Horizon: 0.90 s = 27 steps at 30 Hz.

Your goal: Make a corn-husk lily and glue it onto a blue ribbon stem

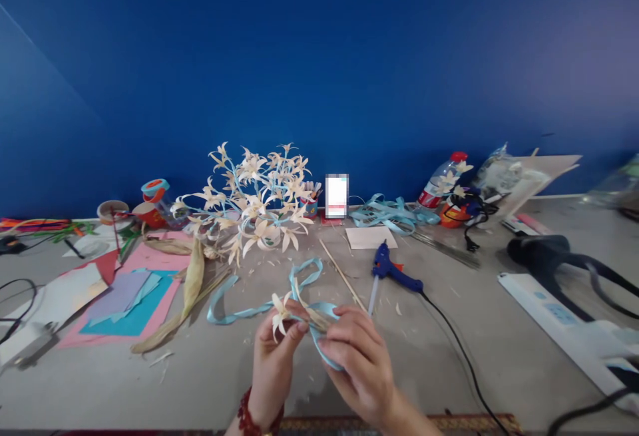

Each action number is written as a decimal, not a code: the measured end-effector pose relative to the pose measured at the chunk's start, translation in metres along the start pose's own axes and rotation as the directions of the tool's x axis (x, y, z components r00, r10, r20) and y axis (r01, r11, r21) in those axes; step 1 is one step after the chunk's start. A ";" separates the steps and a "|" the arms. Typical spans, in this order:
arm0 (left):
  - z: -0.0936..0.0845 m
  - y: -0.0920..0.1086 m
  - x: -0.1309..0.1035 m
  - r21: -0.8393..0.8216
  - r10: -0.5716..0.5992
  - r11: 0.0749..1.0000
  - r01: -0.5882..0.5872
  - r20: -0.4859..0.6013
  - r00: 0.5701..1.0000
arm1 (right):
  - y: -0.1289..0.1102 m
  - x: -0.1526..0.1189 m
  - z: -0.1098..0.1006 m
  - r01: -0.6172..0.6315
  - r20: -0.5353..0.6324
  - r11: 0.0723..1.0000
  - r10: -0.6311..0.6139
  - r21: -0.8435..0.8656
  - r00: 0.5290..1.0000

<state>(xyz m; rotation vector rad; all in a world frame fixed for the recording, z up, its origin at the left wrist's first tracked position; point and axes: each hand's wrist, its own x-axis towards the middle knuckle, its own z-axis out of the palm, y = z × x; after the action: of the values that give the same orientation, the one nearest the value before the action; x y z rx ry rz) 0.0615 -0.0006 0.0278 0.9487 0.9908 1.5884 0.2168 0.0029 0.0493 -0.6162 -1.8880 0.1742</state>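
Observation:
Low over the front of the table, my left hand (279, 349) pinches a pale handmade flower (280, 313) just behind its petals, thumb against fingertips. My right hand (357, 356) is closed on a light blue ribbon (305, 277) at the flower's stem, where pale husk-like strands also show. One length of ribbon loops up above the hands and another trails to the left across the table. Exactly how the ribbon goes round the stem is hidden by my fingers. A red beaded bracelet (249, 416) circles my left wrist.
Behind my hands stands a bunch of similar flowers (254, 203). A blue glue gun (394, 269) lies to the right, its cord running toward me. Dried husks (196, 276) and coloured paper (124, 316) lie left; a power strip (554, 329) lies far right.

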 end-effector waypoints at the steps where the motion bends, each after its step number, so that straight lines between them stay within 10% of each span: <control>1: 0.001 0.000 -0.001 -0.027 -0.009 1.000 0.008 -0.011 1.000 | -0.001 0.000 -0.001 0.025 0.000 0.999 -0.025 -0.026 1.000; 27: 0.007 0.005 0.000 -0.136 0.003 0.991 -0.012 -0.063 0.998 | -0.010 -0.007 -0.019 0.081 0.114 0.993 -0.072 -0.085 0.991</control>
<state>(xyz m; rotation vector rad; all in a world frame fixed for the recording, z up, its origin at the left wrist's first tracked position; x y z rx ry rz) 0.0661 0.0000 0.0346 0.8145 0.9099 1.6784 0.2321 -0.0124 0.0552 -0.6039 -2.0326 0.0757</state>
